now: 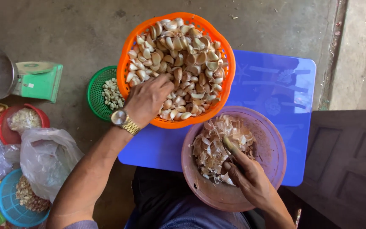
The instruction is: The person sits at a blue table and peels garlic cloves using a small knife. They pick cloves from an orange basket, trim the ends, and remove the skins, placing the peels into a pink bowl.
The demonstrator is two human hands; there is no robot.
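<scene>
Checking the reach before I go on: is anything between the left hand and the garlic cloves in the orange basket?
Nothing visible. The left hand already rests on the garlic cloves inside the orange basket, fingers curled among them. The right hand is apart, over the pink bowl of peels.

green scale (pixel 39 80), red bowl (pixel 5 133), plastic bag (pixel 49 159)

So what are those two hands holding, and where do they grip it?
The right hand grips a small knife by its handle, over the pink bowl. The left hand reaches among garlic cloves; any hold there is hidden.
</scene>
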